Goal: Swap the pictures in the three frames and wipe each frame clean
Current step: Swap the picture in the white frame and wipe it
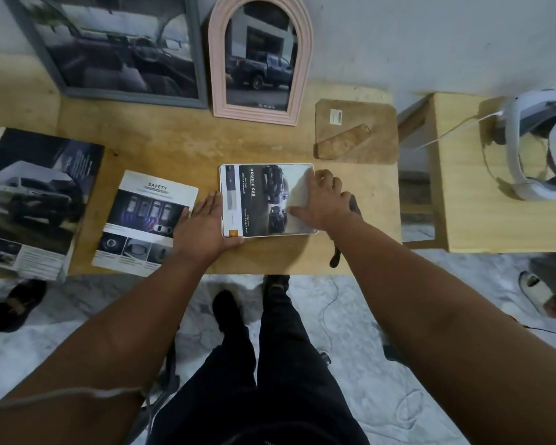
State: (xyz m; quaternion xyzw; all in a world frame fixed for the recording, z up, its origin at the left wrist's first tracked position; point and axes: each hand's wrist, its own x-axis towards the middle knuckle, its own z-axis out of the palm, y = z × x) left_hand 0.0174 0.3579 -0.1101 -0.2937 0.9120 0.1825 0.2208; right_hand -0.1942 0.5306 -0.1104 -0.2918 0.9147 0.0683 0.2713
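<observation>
A dark strap-like thing [344, 232] poked out from under the right wrist, mostly hidden, hard to say what it was; the big brochure [29, 200] at the far left was cut off by the picture's edge, and the fine print on every sheet was too blurred to read beyond "SAFETY" and "DOUBLE CAB". Both arms reached forward over the counter [180, 149], and there was the small white frame [268, 200] lying flat near the front edge, a double-cab picture showing in it. The left hand [203, 226] lay against the frame's left side, fingers straight, thumb along its near corner, the grip not closed round anything. The right hand [321, 200] pressed flat on the frame's right half, fingers spread, holding nothing. Just left of the left hand sat the safety sheet [148, 223], loose on the wood. At the back, a grey frame [116, 49] and a pink arched frame [260, 59] leaned against the pale wall, each with a car photo. A brown backing board [357, 133] lay behind the right hand. A white headset [540, 146] rested on a wooden stool [456, 194] to the right, over a marbled floor [382, 364]
</observation>
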